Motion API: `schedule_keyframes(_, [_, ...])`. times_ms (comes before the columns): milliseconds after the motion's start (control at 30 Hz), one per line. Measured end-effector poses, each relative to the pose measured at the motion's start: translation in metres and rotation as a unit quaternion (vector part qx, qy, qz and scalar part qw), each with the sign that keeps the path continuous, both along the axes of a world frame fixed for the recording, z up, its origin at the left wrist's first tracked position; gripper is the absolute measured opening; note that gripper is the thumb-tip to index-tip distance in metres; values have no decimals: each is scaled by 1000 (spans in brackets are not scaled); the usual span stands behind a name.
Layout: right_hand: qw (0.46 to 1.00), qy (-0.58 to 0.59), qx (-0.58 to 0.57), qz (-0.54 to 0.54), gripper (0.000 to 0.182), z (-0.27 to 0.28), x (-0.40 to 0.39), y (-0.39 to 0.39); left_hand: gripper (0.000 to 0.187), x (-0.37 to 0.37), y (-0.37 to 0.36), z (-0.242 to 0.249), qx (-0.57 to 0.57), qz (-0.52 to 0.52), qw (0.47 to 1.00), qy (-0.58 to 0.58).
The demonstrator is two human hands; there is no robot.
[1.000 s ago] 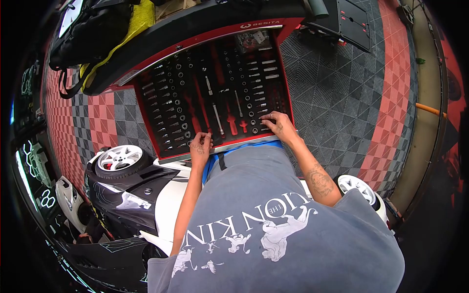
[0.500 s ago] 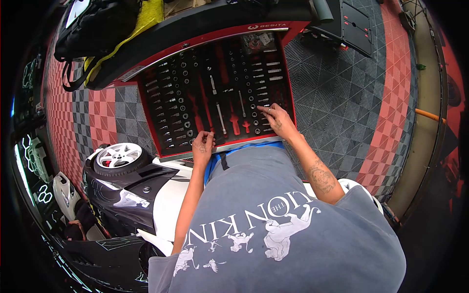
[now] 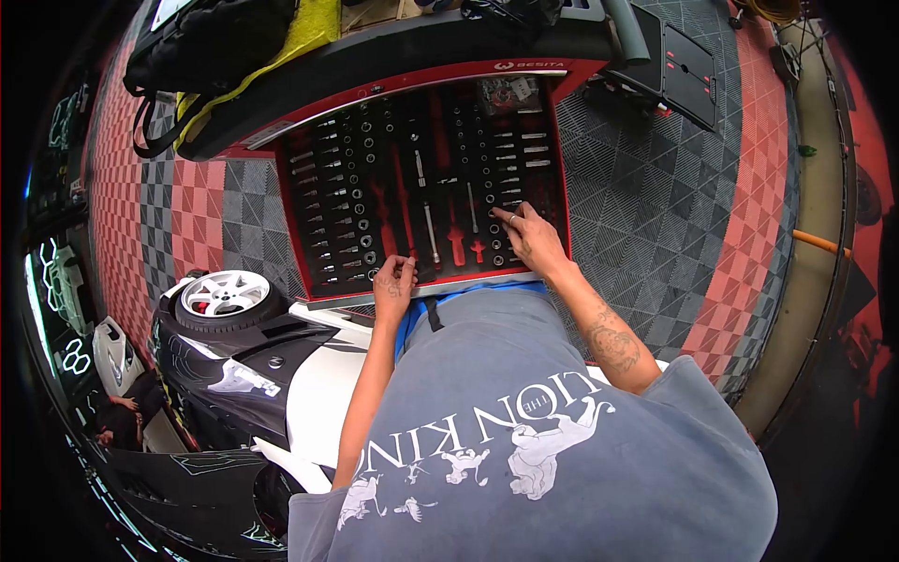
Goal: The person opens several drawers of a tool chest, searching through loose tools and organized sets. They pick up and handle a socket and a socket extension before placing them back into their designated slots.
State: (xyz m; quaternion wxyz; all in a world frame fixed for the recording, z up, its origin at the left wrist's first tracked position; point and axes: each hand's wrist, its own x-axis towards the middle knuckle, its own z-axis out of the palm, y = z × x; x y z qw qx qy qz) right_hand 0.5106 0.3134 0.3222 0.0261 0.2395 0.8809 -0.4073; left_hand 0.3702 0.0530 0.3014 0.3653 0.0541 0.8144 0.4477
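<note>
A red tool drawer [image 3: 298, 245] is pulled out in front of my body, its black foam tray filled with small sockets and bits in rows. My right hand [image 3: 534, 239] is over the right-hand rows, fingers apart and the index fingertip at the sockets [image 3: 494, 214]. At the drawer's front edge, my left hand [image 3: 394, 279] has its fingers curled together; whatever they may hold is hidden. Between the hands lie a ratchet extension bar [image 3: 431, 232] and a thinner bar [image 3: 472, 208]. Several tool-shaped cutouts show red foam.
Behind the drawer stands the red and black tool cabinet [image 3: 449, 82], with a black bag [image 3: 201, 51] and yellow cloth [image 3: 314, 28] on top. To the left are a white wheel [image 3: 225, 294] and car bodywork [image 3: 234, 351]. A black folding platform [image 3: 688, 70] stands at back right. Another person's arm [image 3: 122, 403] shows far left.
The view has shifted slightly, so the drawer appears further right and lower. My right hand's fingers have spread a little over the sockets. My left hand stays by the front edge.
</note>
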Motion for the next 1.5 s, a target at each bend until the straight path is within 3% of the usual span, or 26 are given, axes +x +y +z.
schedule_keyframes(100, [998,31,46,-20,37,-2,-17,11,22,-2,5,2,1,1,1000,2])
schedule_keyframes(167, [994,33,56,-93,29,-5,-28,18,22,-3,6,4,-2,0,1000,4])
schedule_keyframes(333, [994,61,41,-83,19,-6,-38,17,24,-2,5,1,14,9,999,32])
schedule_keyframes(400, [994,27,104,-24,21,-15,-37,11,23,-2,5,0,15,9,999,37])
schedule_keyframes(667, [992,5,130,-4,22,-15,-41,12,23,0,7,3,2,20,998,67])
schedule_keyframes(900, [940,-60,268,201,16,-5,-65,25,21,1,-1,1,40,-8,990,136])
schedule_keyframes(1033, [935,-42,268,228,15,-24,-70,33,21,3,2,-3,52,12,988,147])
schedule_keyframes(1133, [948,-42,253,190,14,-38,-73,30,20,6,-3,0,54,28,985,162])
schedule_keyframes(1233, [963,5,183,196,13,-25,-72,33,20,4,-3,-2,69,31,982,173])
schedule_keyframes(1400, [957,7,191,220,9,-14,-69,41,21,6,-5,-15,62,19,979,193])
schedule_keyframes(1500, [984,66,87,141,13,9,-68,38,21,3,-4,-14,66,7,980,185])
